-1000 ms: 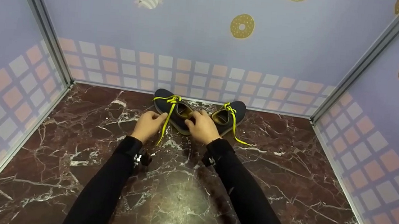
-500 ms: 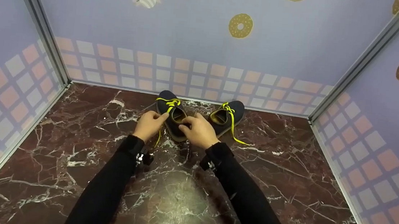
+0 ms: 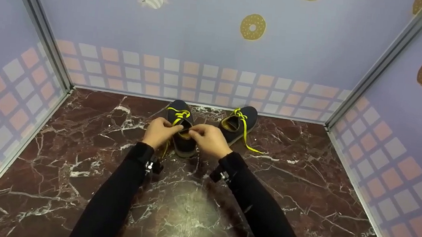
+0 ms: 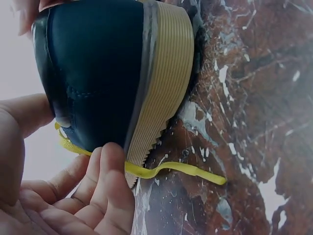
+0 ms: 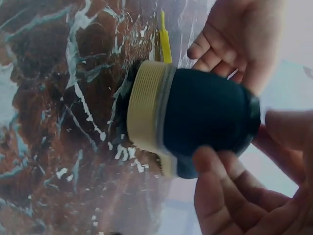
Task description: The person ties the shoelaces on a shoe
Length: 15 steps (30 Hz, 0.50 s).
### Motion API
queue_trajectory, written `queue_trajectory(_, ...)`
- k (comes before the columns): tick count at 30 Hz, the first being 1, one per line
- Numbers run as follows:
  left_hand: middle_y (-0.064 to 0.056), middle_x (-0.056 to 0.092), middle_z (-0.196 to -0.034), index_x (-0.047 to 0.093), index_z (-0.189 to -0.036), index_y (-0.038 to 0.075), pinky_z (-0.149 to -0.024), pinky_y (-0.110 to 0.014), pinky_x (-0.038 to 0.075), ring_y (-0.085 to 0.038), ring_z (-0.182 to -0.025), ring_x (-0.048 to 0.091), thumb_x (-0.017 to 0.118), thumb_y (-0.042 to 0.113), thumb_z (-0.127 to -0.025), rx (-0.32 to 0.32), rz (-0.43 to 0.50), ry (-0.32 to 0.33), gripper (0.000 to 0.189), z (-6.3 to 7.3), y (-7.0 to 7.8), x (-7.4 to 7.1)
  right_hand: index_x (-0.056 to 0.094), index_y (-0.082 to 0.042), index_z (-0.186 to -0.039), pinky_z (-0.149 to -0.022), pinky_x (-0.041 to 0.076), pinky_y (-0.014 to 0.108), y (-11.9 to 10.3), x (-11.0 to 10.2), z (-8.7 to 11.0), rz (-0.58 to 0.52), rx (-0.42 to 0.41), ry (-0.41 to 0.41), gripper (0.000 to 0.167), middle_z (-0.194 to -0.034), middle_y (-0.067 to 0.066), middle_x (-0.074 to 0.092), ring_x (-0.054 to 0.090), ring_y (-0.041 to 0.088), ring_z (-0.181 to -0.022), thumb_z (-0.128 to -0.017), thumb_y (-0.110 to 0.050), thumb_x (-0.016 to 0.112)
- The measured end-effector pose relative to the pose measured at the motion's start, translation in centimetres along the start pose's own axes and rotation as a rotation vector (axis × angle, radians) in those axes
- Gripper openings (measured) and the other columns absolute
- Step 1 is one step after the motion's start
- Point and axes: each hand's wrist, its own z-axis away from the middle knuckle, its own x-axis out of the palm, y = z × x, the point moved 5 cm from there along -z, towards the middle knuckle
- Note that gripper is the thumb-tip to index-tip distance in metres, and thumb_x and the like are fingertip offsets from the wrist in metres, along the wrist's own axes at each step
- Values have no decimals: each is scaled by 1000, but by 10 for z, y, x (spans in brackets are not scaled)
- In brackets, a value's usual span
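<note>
A dark low-cut shoe (image 3: pixel 184 145) with yellow laces stands on the floor between both hands, heel toward me. My left hand (image 3: pixel 159 132) grips the left side of its collar. In the left wrist view the thumb lies at the collar edge, and curled fingertips meet the side of the shoe beside a loose yellow lace end (image 4: pixel 195 171). My right hand (image 3: pixel 212 139) holds the collar from the other side, thumb and finger at the opening; in the right wrist view its fingertips rest against the dark upper (image 5: pixel 205 107). The second shoe (image 3: pixel 248 117) stands just to the right.
The second shoe's yellow lace (image 3: pixel 247 140) trails onto the floor. A patterned back wall (image 3: pixel 211 76) rises just behind the toes. Side walls (image 3: pixel 394 161) close off left and right. The marbled floor (image 3: pixel 188 208) stretches toward me.
The left shoe has turned straighter, its heel drawn back toward me and to the left. The right hand moved left with it, away from the second shoe, and the hands are closer together.
</note>
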Motion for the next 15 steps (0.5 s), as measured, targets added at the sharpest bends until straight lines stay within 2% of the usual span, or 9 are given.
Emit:
queue_trajectory(4,-14,72,-98,68,-119,-3,-69,-33,55,-23,-73,68,81,42,-102,-7,31,-1,50,-4,-3,1,77,-7,-125,-75,60,39,42,10,-21,-114,92,65,33,-98,6,77,72,21,-82,-110,-36,73)
queue_trajectory(6,-12,71,-93,67,-119,-3,-60,-29,54,-21,-65,68,81,40,-102,-8,54,-4,49,-4,-4,2,76,-6,-121,-76,60,37,60,16,-31,-135,140,97,36,-96,4,76,71,20,-82,-106,-39,76)
queue_trajectory(8,-12,71,-91,67,-119,-3,-55,-27,55,-25,-62,71,81,38,-102,-5,71,-4,47,-5,-5,3,78,-7,-115,-77,59,36,74,21,-40,-138,187,124,37,-95,3,76,71,19,-83,-103,-42,79)
queue_trajectory(11,-14,73,-94,68,-120,-5,-56,-31,61,-34,-69,76,82,35,-102,-1,95,9,46,-4,-7,3,81,-6,-111,-77,60,37,61,17,-38,-154,264,113,38,-94,4,77,72,21,-80,-102,-42,82)
queue_trajectory(15,-19,74,-102,68,-120,-5,-63,-41,67,-39,-75,79,82,32,-101,-16,116,23,43,-2,-9,3,84,-5,-112,-66,60,34,46,13,-35,-161,310,71,36,-89,5,78,71,19,-66,-101,-40,82)
